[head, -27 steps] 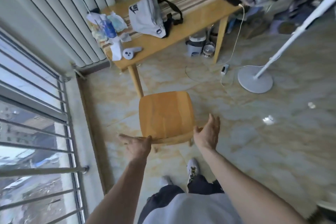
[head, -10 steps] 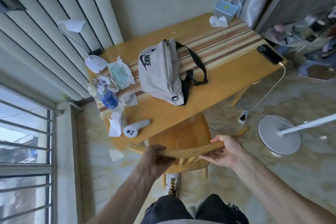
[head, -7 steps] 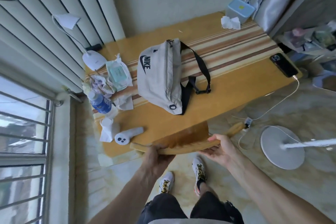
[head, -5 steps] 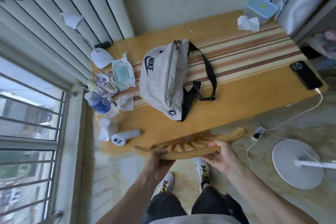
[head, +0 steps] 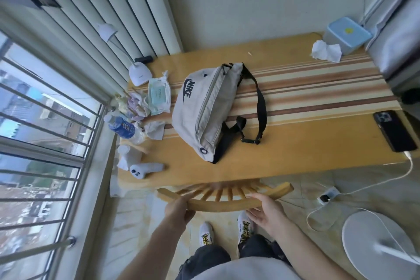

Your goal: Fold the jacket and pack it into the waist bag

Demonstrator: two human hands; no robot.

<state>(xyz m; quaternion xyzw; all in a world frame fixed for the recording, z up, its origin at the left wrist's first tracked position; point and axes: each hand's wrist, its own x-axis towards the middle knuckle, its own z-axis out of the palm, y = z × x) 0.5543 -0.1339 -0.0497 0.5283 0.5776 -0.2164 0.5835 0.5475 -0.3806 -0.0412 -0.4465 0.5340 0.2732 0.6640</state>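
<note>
While both hands grip the curved top rail of a wooden chair point(head: 223, 202) at lower centre of the frame, the waist bag point(head: 204, 110) lies on the table point(head: 295, 143) above them, untouched. Left hand point(head: 178, 210): fingers wrapped over the rail's left portion, closed on it. Right hand point(head: 267, 210): thumb on top of the rail, fingers beneath, holding the right portion. Chair is pushed in, spindles partly under the table's near edge.

Waist bag: beige, dark logo, zip appears closed, black strap point(head: 259, 107) looped to its right. Jacket: not identifiable in this view.

Left of the bag: pack of wipes point(head: 159, 94), crumpled tissues, a blue-labelled bottle point(head: 123, 128) lying on its side, a white handheld device point(head: 146, 169) near the table's front edge, a white desk lamp point(head: 139, 74) at upper left. Right edge of table: dark phone point(head: 395, 130), cable plugged in. Upper right: light-blue box point(head: 346, 34) with a crumpled tissue point(head: 326, 51) beside it. Lower right, on the floor: round white fan base point(head: 372, 243).
</note>
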